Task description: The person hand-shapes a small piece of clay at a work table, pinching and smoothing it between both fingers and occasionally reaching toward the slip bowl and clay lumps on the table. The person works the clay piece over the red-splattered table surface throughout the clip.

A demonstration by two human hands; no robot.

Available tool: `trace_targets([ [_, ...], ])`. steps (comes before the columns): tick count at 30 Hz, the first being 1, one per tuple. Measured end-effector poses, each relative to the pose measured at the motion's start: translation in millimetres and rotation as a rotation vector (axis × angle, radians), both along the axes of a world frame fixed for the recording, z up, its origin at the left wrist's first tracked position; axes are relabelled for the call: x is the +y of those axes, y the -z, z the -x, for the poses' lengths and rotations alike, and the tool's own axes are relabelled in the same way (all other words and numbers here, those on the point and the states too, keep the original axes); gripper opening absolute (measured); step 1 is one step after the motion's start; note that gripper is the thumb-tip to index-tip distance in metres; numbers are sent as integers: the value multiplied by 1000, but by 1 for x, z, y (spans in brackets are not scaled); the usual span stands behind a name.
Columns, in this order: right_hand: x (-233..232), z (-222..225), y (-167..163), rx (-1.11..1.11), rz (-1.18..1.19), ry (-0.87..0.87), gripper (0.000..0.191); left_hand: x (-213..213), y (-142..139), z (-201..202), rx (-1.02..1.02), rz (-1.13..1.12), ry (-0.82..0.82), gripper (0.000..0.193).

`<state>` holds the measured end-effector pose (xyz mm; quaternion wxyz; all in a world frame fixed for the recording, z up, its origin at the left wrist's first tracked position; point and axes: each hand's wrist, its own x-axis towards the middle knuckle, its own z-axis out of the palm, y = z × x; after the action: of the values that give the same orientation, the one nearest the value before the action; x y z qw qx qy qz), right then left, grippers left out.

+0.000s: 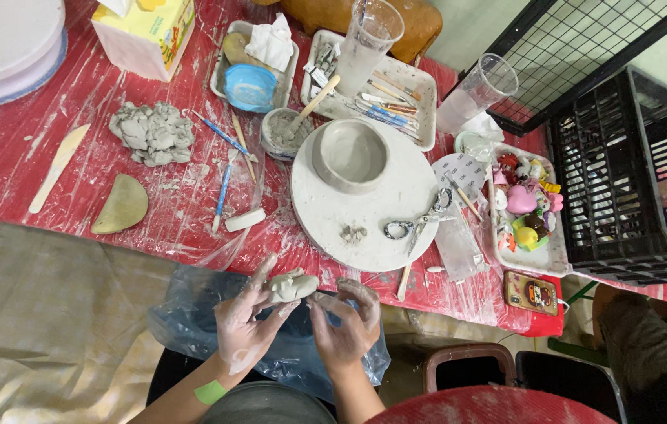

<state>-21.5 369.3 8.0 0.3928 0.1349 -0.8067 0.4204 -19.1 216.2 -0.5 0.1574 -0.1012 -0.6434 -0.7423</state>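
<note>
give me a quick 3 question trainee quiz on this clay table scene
1. True or false: the grey clay bowl sits on the round white turntable.
2. Which hand holds the small grey clay lump: A left hand, B right hand?
3. Fill in: the flat tan half-moon rib tool lies on the ___ plastic-covered table.

Key: 1 true; 2 A, the right hand only touches its end; 3 red.

You are at a pottery craft workshop: the tabletop (4,173) wears a red cover under clear plastic, smeared with clay. A grey clay bowl (349,153) sits on a round white turntable (365,224), with a clay lump (153,132), modelling tools (380,98) and water cups (369,43) around it.
</note>
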Motion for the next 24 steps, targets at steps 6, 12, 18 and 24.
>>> trace_targets([
  [6, 4, 7, -1, -63, -42, -96, 32, -2, 1, -1, -41, -20, 20, 77],
  [12, 3, 5, 6, 156, -124, 2, 31, -1, 0, -2, 2, -50, 18, 76],
  [18, 4, 4, 16, 110, -50, -70, 18, 0, -5, -2, -67, -114, 26, 75],
  [24, 13, 9, 0, -237, 293, -279, 22, -3, -12, 0, 20, 35, -24, 73],
])
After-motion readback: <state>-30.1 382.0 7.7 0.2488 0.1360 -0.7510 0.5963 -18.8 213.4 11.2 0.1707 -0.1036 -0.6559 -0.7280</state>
